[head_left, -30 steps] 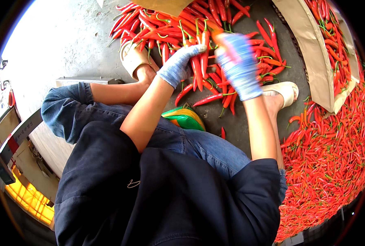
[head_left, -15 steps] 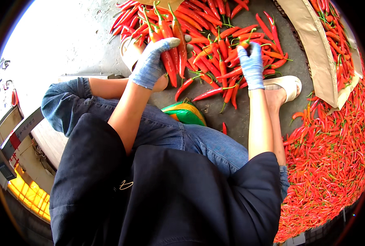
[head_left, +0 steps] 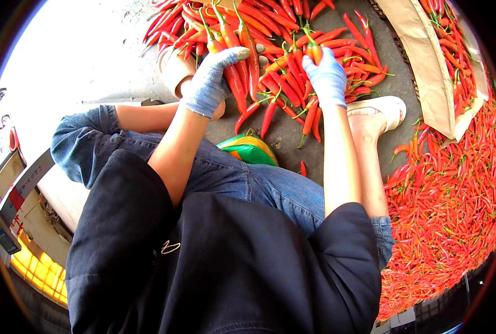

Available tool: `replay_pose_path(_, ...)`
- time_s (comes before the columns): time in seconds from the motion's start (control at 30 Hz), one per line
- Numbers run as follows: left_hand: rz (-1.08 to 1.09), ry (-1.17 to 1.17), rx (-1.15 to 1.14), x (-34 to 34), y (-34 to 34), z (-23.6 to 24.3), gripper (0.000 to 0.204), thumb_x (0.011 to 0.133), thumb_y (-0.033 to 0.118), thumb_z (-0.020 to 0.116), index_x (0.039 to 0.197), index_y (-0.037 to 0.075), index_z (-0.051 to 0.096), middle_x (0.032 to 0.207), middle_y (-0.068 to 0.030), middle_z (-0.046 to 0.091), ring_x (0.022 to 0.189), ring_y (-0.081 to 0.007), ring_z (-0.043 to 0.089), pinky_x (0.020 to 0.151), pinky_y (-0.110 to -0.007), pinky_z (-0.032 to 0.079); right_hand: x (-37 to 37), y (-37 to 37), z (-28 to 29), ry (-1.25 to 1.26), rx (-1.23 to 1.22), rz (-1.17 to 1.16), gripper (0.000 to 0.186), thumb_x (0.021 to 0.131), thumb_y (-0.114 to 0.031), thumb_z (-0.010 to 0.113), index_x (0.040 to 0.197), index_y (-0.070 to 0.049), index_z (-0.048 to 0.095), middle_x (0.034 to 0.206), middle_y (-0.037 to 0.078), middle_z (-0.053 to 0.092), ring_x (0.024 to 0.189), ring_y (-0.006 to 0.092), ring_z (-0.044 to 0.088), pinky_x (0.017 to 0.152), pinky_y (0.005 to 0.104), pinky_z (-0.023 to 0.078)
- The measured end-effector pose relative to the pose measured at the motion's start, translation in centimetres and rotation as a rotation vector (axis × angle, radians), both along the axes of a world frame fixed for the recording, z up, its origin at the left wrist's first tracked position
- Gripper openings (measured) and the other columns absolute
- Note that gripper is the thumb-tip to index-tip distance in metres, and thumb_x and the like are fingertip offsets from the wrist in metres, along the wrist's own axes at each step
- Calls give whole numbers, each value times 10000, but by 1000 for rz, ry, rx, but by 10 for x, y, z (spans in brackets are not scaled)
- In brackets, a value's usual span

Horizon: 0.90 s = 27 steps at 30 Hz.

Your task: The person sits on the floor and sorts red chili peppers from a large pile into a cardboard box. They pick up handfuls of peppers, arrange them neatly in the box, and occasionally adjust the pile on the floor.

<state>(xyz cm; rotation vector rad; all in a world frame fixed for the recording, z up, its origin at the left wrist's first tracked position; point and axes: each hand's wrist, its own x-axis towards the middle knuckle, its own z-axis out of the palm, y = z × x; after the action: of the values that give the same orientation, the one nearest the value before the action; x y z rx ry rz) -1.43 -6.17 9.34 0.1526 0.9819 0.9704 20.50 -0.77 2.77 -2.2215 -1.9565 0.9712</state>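
My left hand (head_left: 213, 80), in a blue knit glove with grey fingertips, is closed round a bunch of long red chili peppers (head_left: 234, 71), their green stems pointing away from me. To its right, my right hand (head_left: 327, 78), gloved the same way, pinches an orange-red chili pepper (head_left: 314, 51) near its green stem. Beneath and between the hands lies a loose heap of red chili peppers (head_left: 287, 83) on the dark floor. The ends of my right fingers are partly hidden behind the glove.
A large spread of red chilies (head_left: 437, 222) covers the right side. Brown paper (head_left: 426, 67) edges a container of chilies (head_left: 454, 55) at the far right. A green and yellow bundle (head_left: 250, 149) lies between my legs, near a cream sandal (head_left: 392, 111).
My right hand has moved left, closer to my left hand, and now has a chili pepper by its stem end. My left hand keeps its bunch.
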Motion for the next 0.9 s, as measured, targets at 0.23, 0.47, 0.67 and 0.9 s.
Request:
replay_pose_path(0.23,-3,36,34,-4,-1,-3,411,822,177,565,1160,-45,494,1048,-141,607,934,-247,608,814,-358,502,-5,33,-22,114,-350,218,533,732,-423,610,1131,-73,561,1077,209,597,1018,324,574,861,419,459)
replay_pose_path(0.47,16,105,101,0,-1,-8,427,803,144,586,1188,-12,484,1046,-154,612,921,-253,621,771,-352,523,-18,-3,-38,2,-58,156,608,695,-448,671,1157,-73,544,1158,194,534,1037,301,564,873,418,458)
replay_pose_path(0.67,7,275,259,11,-1,-37,364,796,164,620,1118,28,516,946,-66,606,849,-161,601,752,-291,489,-19,11,21,820,-29,-345,316,736,-240,707,962,-44,606,794,46,634,647,100,581,612,271,480)
replay_pose_path(0.9,111,31,191,26,-1,-56,389,794,223,665,1117,60,523,1037,-50,588,922,-131,566,827,-283,471,-106,-11,35,603,-43,-200,813,782,-642,450,1245,21,371,1179,256,478,1066,377,506,900,429,402)
